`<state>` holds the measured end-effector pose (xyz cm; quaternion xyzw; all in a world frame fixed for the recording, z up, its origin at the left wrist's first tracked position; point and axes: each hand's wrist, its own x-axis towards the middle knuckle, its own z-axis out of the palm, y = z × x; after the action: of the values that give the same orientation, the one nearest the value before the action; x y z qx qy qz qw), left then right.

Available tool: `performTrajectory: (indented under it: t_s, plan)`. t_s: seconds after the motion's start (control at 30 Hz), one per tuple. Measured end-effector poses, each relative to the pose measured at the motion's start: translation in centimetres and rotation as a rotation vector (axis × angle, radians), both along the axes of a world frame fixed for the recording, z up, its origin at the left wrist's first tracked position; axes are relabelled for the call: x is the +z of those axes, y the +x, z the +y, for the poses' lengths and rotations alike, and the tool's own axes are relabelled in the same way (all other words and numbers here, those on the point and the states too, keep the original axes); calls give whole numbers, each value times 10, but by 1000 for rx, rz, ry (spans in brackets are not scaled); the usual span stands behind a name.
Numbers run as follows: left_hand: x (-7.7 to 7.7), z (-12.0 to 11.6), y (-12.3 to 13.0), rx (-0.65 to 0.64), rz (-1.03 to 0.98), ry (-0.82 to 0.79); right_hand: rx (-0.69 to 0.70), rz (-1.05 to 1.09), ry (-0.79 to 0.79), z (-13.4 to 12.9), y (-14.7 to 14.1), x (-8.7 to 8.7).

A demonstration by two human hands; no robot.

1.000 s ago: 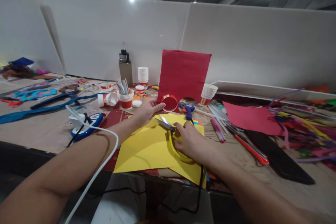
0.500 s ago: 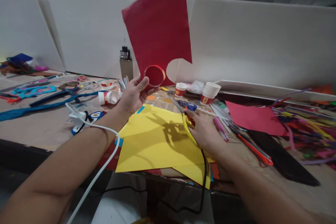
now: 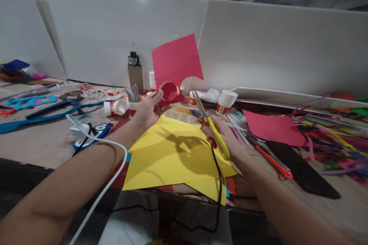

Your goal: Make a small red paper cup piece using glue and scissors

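My left hand (image 3: 152, 109) pinches a sheet of red paper (image 3: 177, 59) together with a red ring (image 3: 177, 91) that lies against the paper's lower part. A curved notch is cut into the sheet's lower right edge. In my right hand (image 3: 222, 134) is a pair of scissors (image 3: 216, 132) with yellow handles, its blades pointing up and left, apart from the paper. Under both hands, yellow paper sheets (image 3: 149, 172) lie on the table and catch the hands' shadow.
Stacked paper cups (image 3: 226, 101), a bottle (image 3: 135, 76) and a cup of tools (image 3: 132, 103) stand at the back. To the right lie another red sheet (image 3: 273, 128), a red utility knife (image 3: 274, 162) and a black flat object (image 3: 304, 172). A white cable (image 3: 115, 176) crosses my left forearm.
The red sheet has come down and tilted, so it looks shorter now. My right hand has turned the scissors more upright, bringing the blades nearer the paper.
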<state>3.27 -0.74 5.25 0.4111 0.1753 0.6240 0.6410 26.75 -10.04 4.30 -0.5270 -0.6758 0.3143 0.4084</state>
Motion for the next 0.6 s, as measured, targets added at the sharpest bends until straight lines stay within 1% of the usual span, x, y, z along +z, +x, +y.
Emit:
performTrajectory:
  t_s: [0.13,0.27,0.43,0.6]
  plan:
    - [-9,0,3,-76,36,-20,61,72,-60,-5,-4,3]
    - [-14,-4,7,-151,79,-11,77,69,-72,-6,-4,2]
    - [-16,-8,9,-195,127,8,80,38,-82,-6,-3,2]
    - [-17,-11,11,-221,148,67,123,59,-95,-9,-5,5]
